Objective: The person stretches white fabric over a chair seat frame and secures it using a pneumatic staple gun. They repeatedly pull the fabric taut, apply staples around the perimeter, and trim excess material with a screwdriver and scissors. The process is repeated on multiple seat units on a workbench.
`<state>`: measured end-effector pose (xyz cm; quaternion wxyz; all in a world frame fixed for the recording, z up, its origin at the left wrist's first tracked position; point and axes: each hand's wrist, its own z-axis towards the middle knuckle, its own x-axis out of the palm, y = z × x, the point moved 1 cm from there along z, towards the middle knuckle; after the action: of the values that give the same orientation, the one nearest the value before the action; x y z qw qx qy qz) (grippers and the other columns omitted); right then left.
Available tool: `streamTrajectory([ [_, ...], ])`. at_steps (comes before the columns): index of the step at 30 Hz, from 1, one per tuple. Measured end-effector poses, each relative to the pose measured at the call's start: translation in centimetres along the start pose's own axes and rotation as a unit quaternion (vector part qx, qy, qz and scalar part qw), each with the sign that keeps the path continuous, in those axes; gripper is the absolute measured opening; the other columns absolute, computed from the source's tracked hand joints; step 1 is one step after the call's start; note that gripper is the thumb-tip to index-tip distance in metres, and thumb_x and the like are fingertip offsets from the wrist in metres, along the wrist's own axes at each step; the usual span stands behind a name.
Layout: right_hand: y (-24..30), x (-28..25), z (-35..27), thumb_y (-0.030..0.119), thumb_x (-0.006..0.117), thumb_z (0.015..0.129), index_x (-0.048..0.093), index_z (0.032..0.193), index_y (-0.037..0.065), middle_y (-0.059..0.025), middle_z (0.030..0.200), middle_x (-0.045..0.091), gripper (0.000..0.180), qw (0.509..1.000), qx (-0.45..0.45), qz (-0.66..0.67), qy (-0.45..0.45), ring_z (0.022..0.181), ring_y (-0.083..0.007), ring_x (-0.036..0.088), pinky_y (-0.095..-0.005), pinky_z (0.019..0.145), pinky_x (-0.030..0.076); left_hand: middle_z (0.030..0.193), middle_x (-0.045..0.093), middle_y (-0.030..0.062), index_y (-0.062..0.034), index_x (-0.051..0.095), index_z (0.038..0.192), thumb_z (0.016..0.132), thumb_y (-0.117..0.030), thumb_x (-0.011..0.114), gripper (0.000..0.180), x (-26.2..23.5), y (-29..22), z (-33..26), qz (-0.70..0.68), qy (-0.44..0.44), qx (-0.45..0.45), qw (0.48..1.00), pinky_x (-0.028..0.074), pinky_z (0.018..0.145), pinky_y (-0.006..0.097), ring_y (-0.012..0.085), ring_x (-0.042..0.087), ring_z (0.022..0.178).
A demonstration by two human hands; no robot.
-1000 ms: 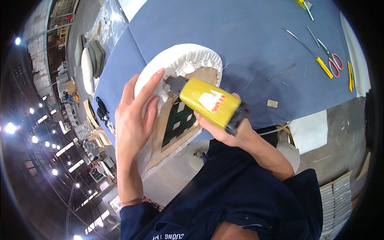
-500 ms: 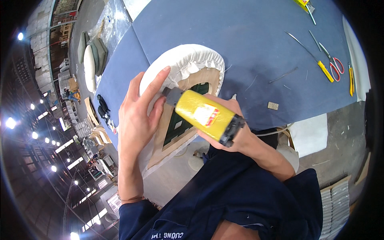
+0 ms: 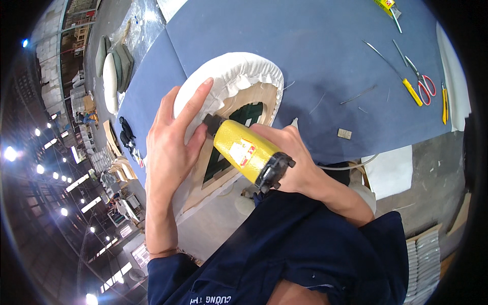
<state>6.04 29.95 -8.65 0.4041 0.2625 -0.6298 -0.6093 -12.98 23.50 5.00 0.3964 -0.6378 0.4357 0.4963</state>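
Observation:
A curved seat panel [image 3: 223,68], padded and wrapped in white fabric, leans against the table edge with its underside facing me. Its plywood frame [image 3: 263,90] surrounds an opening with dark green webbing [image 3: 217,161]. My left hand [image 3: 170,140] grips the panel's left edge, fingers over the padding and thumb pressing the fabric inward. In my right hand [image 3: 295,160] is a yellow staple gun [image 3: 245,152] with a black nose and black end cap. Its nose sits beside my left thumb, over the fabric margin; whether it touches is hidden.
Across the blue table [image 3: 325,46] at right lie a yellow-handled screwdriver-like tool [image 3: 410,91], red-handled scissors [image 3: 425,86] and a yellow cutter [image 3: 445,107]. A small tan block [image 3: 344,133] is nearer. A hose [image 3: 351,166] runs below the edge. Cushions [image 3: 110,84] stand far left.
The staple gun's nose has shifted slightly left and down along the fabric margin, and its rear end has swung down and left. My left hand keeps its grip on the panel.

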Motion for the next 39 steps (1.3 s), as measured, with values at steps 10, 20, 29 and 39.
streamTrajectory([
  [10, 0.3, 0.8, -0.6, 0.022, 0.088, 0.070, 0.070, 0.111, 0.001, -0.0233, 0.088, 0.075, 0.049, 0.999, -0.022, 0.029, -0.014, 0.084, -0.0465, 0.073, -0.0459, 0.069, 0.058, 0.149, 0.060, 0.0218, -0.0398, 0.058, 0.160, 0.076, 0.008, 0.080, 0.099, 0.1, -0.7, -0.1, 0.020, 0.004, -0.012, 1.000, 0.060, 0.102, 0.049, 0.0433, 0.069, 0.127],
  [20, -2.3, -4.2, -5.5, 0.016, 0.089, 0.075, 0.066, 0.135, -0.002, -0.0233, 0.107, 0.077, 0.066, 0.968, 0.099, -0.225, -0.053, 0.093, -0.0443, 0.073, -0.0462, 0.086, 0.057, 0.163, 0.052, 0.0242, -0.0183, 0.051, 0.166, 0.074, -0.018, 0.095, 0.101, -1.5, -0.3, -1.7, -0.094, 0.027, 0.036, 0.995, 0.046, 0.122, 0.051, 0.0455, 0.055, 0.148],
  [29, -13.8, -15.0, -13.7, 0.013, 0.080, 0.092, 0.072, 0.135, 0.005, -0.0167, 0.123, 0.078, 0.044, 0.787, 0.079, -0.603, -0.105, 0.110, -0.0360, 0.073, -0.0463, 0.096, 0.057, 0.166, 0.050, 0.0275, 0.0012, 0.033, 0.170, 0.077, -0.023, 0.090, 0.111, -0.4, 1.0, -11.9, -0.252, 0.030, -0.050, 0.966, 0.045, 0.123, 0.046, 0.0454, 0.053, 0.151],
  [39, -2.4, 0.3, -8.3, 0.039, 0.080, 0.103, 0.065, 0.148, 0.004, -0.0087, 0.141, 0.072, 0.059, 0.833, 0.208, 0.511, 0.035, 0.133, -0.0231, 0.065, -0.0444, 0.112, 0.052, 0.163, 0.052, 0.0265, -0.0005, 0.038, 0.168, 0.068, -0.018, 0.093, 0.115, 1.2, -5.4, -12.2, -0.219, 0.003, 0.013, 0.976, 0.052, 0.113, 0.050, 0.0458, 0.063, 0.138],
])
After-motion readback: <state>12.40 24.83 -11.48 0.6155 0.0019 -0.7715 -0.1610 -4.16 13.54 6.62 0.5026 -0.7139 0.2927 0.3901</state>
